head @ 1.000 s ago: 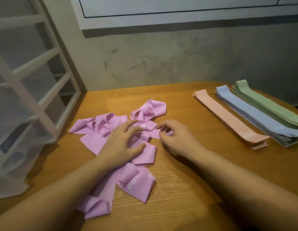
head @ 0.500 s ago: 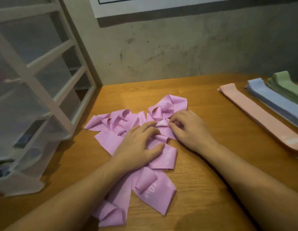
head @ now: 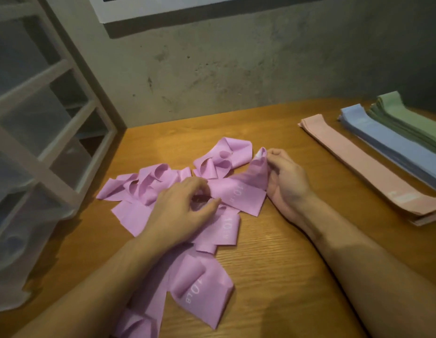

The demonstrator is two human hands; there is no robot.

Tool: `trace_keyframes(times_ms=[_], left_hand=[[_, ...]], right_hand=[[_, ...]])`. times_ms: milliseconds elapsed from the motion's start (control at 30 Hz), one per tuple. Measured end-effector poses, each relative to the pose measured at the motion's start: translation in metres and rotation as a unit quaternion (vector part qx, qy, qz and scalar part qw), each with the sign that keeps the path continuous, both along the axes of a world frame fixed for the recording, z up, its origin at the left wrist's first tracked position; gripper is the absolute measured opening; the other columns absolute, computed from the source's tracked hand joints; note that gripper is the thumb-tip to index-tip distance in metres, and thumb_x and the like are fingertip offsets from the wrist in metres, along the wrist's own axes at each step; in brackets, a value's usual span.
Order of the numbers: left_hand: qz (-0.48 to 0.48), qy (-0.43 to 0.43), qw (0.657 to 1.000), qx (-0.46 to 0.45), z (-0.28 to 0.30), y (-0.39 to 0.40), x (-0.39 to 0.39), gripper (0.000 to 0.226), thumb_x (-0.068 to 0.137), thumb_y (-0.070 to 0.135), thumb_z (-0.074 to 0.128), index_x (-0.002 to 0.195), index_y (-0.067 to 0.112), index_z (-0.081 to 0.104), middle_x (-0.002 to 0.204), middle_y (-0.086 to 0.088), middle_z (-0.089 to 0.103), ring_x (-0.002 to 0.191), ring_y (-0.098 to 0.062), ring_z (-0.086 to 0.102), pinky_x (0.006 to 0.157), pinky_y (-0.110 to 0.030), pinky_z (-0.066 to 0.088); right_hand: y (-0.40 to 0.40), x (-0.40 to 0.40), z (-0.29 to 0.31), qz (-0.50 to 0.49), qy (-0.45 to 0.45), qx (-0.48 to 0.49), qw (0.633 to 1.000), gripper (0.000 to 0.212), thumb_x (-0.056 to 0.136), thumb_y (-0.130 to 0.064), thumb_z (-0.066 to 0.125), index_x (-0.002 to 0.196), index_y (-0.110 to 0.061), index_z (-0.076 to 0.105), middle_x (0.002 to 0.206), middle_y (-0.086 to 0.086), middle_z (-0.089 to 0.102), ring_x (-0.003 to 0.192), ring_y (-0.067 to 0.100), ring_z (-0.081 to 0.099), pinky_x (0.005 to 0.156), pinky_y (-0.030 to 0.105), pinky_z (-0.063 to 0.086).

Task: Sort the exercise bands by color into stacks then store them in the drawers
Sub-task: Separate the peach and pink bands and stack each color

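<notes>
A tangled heap of pink exercise bands (head: pixel 148 184) lies on the wooden table (head: pixel 273 252) in front of me. My right hand (head: pixel 285 181) pinches the end of one pink band (head: pixel 243 191) and lifts it off the heap. My left hand (head: pixel 180 208) rests on the middle of the heap, its fingers curled into the bands. At the right lie three flat stacks side by side: a peach stack (head: pixel 373 172), a blue stack (head: pixel 392 145) and a green stack (head: pixel 412 123).
A white plastic drawer unit (head: pixel 41 147) with translucent drawers stands at the left edge of the table. A grey concrete wall (head: pixel 236 64) closes off the back, with a white board above.
My right hand has taken hold of one pink band's end and pulled it up and to the right. The view has shifted left and closer. My left hand stays on the heap.
</notes>
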State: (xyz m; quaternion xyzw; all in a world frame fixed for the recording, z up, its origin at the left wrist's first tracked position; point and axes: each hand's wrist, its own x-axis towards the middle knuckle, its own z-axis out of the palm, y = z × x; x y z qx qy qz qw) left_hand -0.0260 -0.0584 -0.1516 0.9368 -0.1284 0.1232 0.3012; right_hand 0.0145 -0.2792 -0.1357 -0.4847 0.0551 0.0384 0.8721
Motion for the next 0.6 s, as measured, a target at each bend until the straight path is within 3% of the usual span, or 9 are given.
trace_keyframes(times_ms=[100, 200, 333, 433, 533, 600], left_hand=[[0.031, -0.019, 0.999, 0.001, 0.004, -0.014, 0.004, 0.032, 0.08, 0.059, 0.055, 0.087, 0.028, 0.052, 0.089, 0.013, 0.059, 0.087, -0.013, 0.057, 0.081, -0.045, 0.048], [0.014, -0.059, 0.998, 0.004, 0.007, -0.031, 0.004, 0.03, 0.081, 0.053, 0.052, 0.096, 0.026, 0.054, 0.103, 0.014, 0.059, 0.098, -0.013, 0.056, 0.089, -0.044, 0.044], [-0.036, 0.047, 0.996, -0.063, 0.01, -0.065, 0.001, 0.054, 0.08, 0.059, 0.059, 0.127, 0.035, 0.047, 0.126, 0.018, 0.059, 0.117, -0.003, 0.056, 0.098, -0.031, 0.046], [-0.07, 0.018, 0.997, 0.039, 0.003, -0.078, 0.004, 0.062, 0.084, 0.055, 0.065, 0.14, 0.035, 0.044, 0.131, 0.012, 0.061, 0.119, -0.009, 0.057, 0.096, -0.035, 0.048], [-0.069, -0.009, 0.996, 0.048, -0.006, -0.07, 0.007, 0.051, 0.09, 0.051, 0.063, 0.136, 0.034, 0.051, 0.125, 0.01, 0.061, 0.112, -0.012, 0.056, 0.093, -0.036, 0.047], [-0.052, -0.02, 0.998, 0.022, -0.011, -0.058, 0.008, 0.038, 0.093, 0.046, 0.063, 0.13, 0.037, 0.058, 0.115, 0.012, 0.061, 0.099, -0.005, 0.054, 0.085, -0.031, 0.047]], right_hand=[[-0.006, 0.002, 0.002, -0.02, 0.015, -0.042, 0.999, 0.017, 0.104, -0.01, 0.045, 0.089, -0.016, 0.05, 0.076, 0.003, 0.052, 0.062, 0.01, 0.047, 0.065, 0.032, 0.041], [-0.009, 0.001, 0.006, -0.038, 0.011, -0.096, 0.995, 0.013, 0.104, -0.013, 0.049, 0.093, -0.015, 0.056, 0.076, 0.0, 0.058, 0.067, 0.009, 0.051, 0.066, 0.029, 0.041], [-0.017, -0.004, 0.018, -0.03, 0.018, -0.019, 0.999, 0.009, 0.105, -0.014, 0.047, 0.105, -0.01, 0.054, 0.073, -0.001, 0.054, 0.064, 0.007, 0.05, 0.065, 0.023, 0.043], [-0.026, -0.004, 0.02, -0.02, 0.039, -0.009, 0.999, 0.009, 0.105, -0.015, 0.046, 0.105, -0.011, 0.054, 0.071, 0.0, 0.054, 0.058, 0.007, 0.049, 0.057, 0.021, 0.041], [-0.033, 0.002, 0.013, -0.024, 0.049, -0.156, 0.986, 0.011, 0.104, -0.016, 0.046, 0.107, -0.015, 0.056, 0.07, -0.001, 0.056, 0.056, 0.008, 0.046, 0.051, 0.02, 0.036], [-0.035, 0.003, 0.006, -0.035, -0.018, -0.339, 0.94, 0.009, 0.101, -0.017, 0.051, 0.103, -0.02, 0.059, 0.079, -0.005, 0.058, 0.064, 0.005, 0.049, 0.057, 0.018, 0.039]])
